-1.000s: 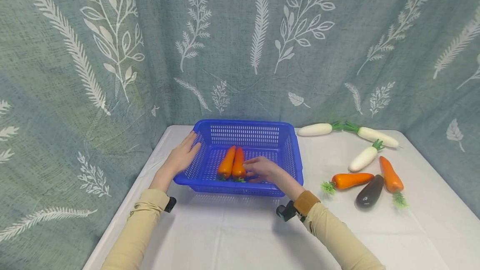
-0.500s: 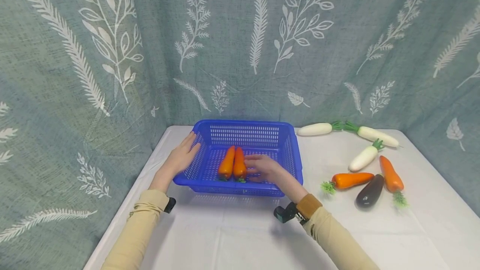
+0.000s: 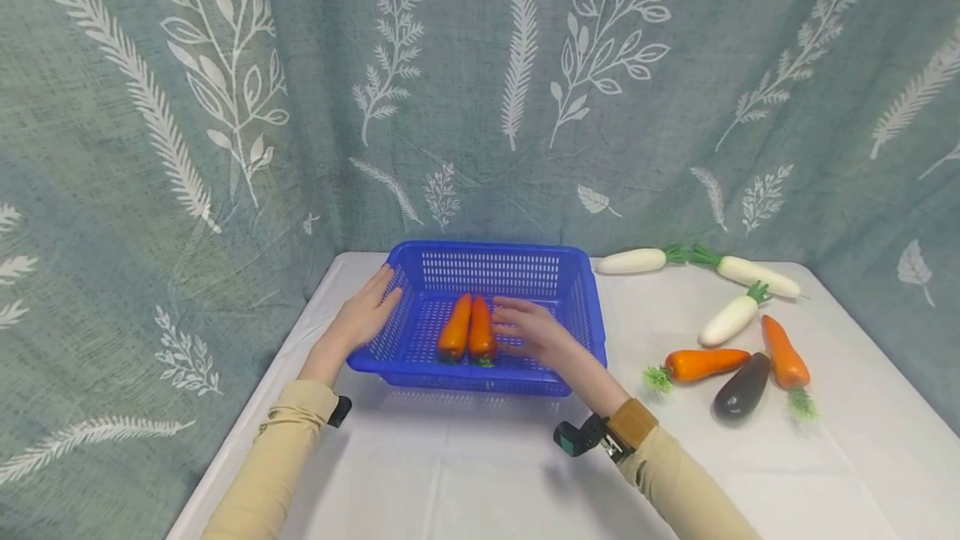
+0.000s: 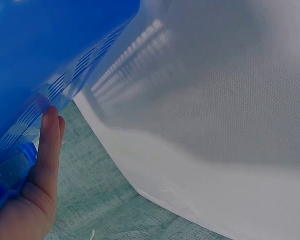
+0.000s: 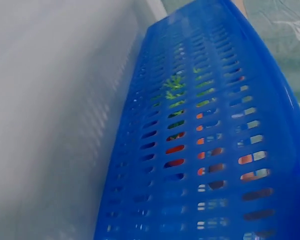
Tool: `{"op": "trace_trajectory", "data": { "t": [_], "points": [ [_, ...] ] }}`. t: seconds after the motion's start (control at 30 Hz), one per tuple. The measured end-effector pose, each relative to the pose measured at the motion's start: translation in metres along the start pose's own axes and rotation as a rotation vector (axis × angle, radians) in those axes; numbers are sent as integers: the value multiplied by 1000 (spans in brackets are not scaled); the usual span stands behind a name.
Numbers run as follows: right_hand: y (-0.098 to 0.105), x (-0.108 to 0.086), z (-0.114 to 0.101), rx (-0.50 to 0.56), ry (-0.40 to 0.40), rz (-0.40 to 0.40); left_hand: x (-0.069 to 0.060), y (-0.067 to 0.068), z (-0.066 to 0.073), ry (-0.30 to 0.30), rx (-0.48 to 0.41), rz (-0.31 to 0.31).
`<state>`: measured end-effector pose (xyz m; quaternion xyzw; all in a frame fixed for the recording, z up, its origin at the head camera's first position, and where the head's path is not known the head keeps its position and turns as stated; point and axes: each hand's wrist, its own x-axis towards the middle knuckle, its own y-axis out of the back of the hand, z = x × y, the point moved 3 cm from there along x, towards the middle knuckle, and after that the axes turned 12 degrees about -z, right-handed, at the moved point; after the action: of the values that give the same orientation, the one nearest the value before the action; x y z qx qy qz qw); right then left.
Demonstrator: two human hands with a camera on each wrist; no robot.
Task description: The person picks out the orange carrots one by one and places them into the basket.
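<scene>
Inside a blue plastic basket (image 3: 486,380), two orange carrots lie side by side: a left carrot (image 3: 454,330) and a right carrot (image 3: 482,332). My left hand (image 3: 362,315) rests at the basket's left rim, fingers straight. The left wrist view shows straight fingers (image 4: 51,135) along the outside of the slotted wall. My right hand (image 3: 534,330) reaches over the front rim into the basket, just right of the right carrot, its fingers spread loosely and holding nothing. In the right wrist view, the slotted basket wall (image 5: 209,90) hides most of that hand.
To the right on the white cloth (image 3: 480,473) lie a white radish (image 3: 632,262), a second radish (image 3: 759,275), a third radish (image 3: 727,322), a carrot (image 3: 705,364), another carrot (image 3: 783,352) and an eggplant (image 3: 742,388). A patterned curtain (image 3: 480,107) hangs behind.
My right hand has let go of the right carrot and drawn slightly away to the right. That carrot has shifted a little right. The left hand has stayed in place.
</scene>
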<state>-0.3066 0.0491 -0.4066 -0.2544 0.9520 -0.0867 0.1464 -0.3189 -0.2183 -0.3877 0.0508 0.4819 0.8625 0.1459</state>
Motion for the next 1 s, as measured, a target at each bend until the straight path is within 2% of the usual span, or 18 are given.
{"op": "trace_trajectory", "data": {
  "t": [0.2,0.3,0.73,0.87,1.0],
  "points": [
    [0,-11,-3,-83,83,-42,0,1,-1,-1,11,7],
    [2,-17,-6,-122,124,-39,0,1,-2,2,12,5],
    [38,-44,-23,-228,262,12,1,-2,-3,-1,11,5],
    [51,-55,-28,-254,282,56,1,-2,-2,1,12,1],
    [66,-65,-32,-192,297,125,1,-3,-1,-5,27,2]
  ]
}}
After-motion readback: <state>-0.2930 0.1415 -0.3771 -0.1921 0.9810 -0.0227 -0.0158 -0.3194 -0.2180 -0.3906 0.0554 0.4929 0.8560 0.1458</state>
